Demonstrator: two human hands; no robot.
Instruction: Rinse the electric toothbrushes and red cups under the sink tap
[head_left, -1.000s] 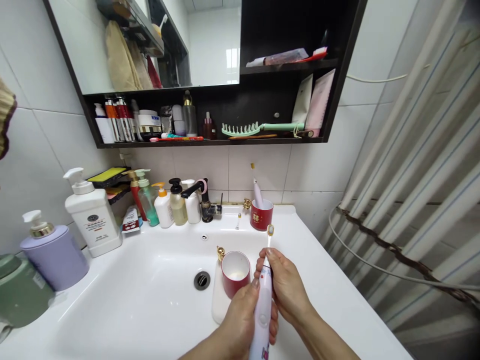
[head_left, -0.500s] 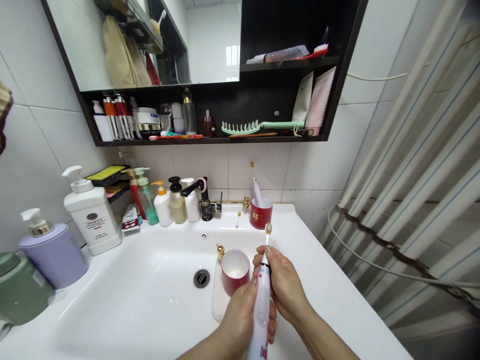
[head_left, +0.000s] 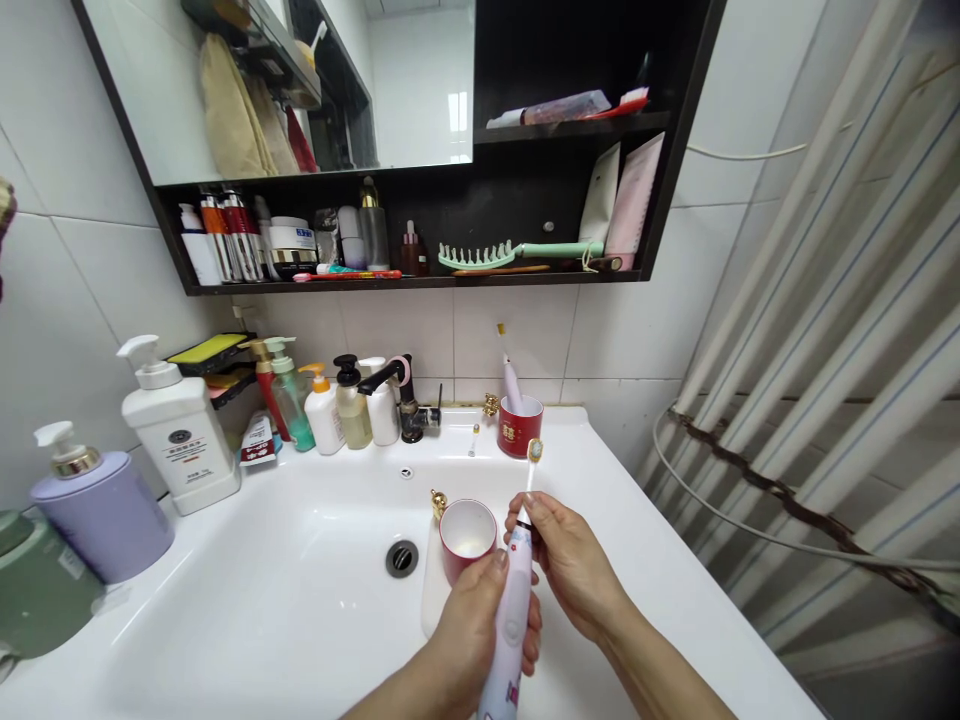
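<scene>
A white electric toothbrush stands upright over the sink's right rim, its brush head at the top. My left hand is wrapped round the toothbrush's handle. My right hand pinches the neck of the toothbrush just below the brush head. A red cup with a white inside stands just left of my hands on a white mat. Farther back, a second red cup holds another toothbrush.
The white sink has a black tap and a drain. Pump bottles line the left rim and the back. A dark shelf above carries cosmetics and a green comb. Pipes and a hose run along the right wall.
Both hands and the toothbrush have shifted slightly left and up; the grip is the same. The view has drifted a little.
</scene>
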